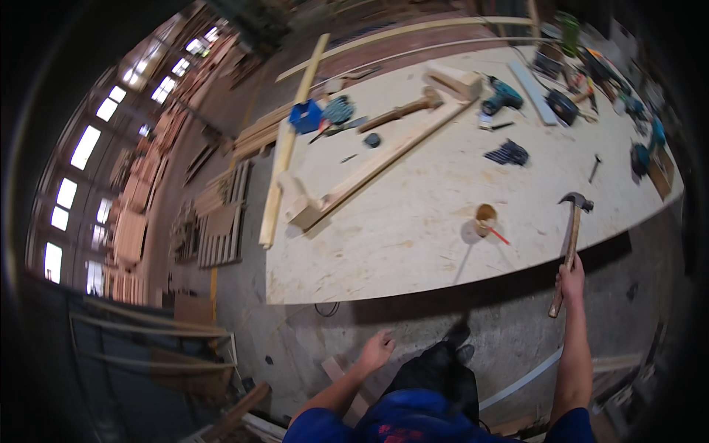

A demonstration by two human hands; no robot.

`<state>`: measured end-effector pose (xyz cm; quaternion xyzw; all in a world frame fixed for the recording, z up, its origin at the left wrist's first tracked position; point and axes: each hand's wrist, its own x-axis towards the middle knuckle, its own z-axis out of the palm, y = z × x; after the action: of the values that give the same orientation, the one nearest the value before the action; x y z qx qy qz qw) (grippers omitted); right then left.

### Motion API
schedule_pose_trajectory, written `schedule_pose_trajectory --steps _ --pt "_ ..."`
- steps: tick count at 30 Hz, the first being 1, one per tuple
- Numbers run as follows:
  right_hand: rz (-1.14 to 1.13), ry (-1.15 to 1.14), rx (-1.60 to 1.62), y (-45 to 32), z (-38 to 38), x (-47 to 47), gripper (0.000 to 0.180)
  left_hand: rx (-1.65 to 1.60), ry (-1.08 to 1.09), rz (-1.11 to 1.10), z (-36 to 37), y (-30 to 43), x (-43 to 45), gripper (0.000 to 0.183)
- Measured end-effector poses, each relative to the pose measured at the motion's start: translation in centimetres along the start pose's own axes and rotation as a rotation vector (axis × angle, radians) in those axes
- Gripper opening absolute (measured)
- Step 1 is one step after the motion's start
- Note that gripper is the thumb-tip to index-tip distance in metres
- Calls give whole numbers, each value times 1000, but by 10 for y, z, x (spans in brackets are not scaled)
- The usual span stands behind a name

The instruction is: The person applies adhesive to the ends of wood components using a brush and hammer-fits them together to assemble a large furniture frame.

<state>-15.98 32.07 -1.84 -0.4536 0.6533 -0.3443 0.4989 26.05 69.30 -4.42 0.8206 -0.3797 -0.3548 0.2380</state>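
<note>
My right hand (571, 279) grips the wooden handle of a claw hammer (573, 227), its head raised over the right front part of the workbench. Beside the bench's front edge my left hand (379, 349) hangs with nothing in it, fingers loosely curled. On the pale bench top (354, 266) lies a long wooden piece (399, 149) with a block at each end. A cup of brown stuff (486, 215) with a red-handled tool in it stands in front of me. A wooden mallet (401, 112) rests behind the long piece.
Toward the back right are a teal cordless drill (501, 95), a dark cloth (508, 153), a light blue strip (533, 94) and several power tools. A blue box (305, 116) stands at the left edge near a long timber strip (282, 166). Stacked boards (221, 216) lie on the floor.
</note>
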Motion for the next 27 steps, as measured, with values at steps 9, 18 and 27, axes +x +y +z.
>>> schedule_pose_trajectory --steps 9,18,27 --pt "219 75 -190 146 36 -106 48 183 671 -49 -168 -108 1 38" --pt "-3 208 -113 5 151 -124 42 436 771 -86 -387 -151 259 77" --pt "87 356 122 -118 260 -80 55 448 152 -217 -462 -185 360 73"
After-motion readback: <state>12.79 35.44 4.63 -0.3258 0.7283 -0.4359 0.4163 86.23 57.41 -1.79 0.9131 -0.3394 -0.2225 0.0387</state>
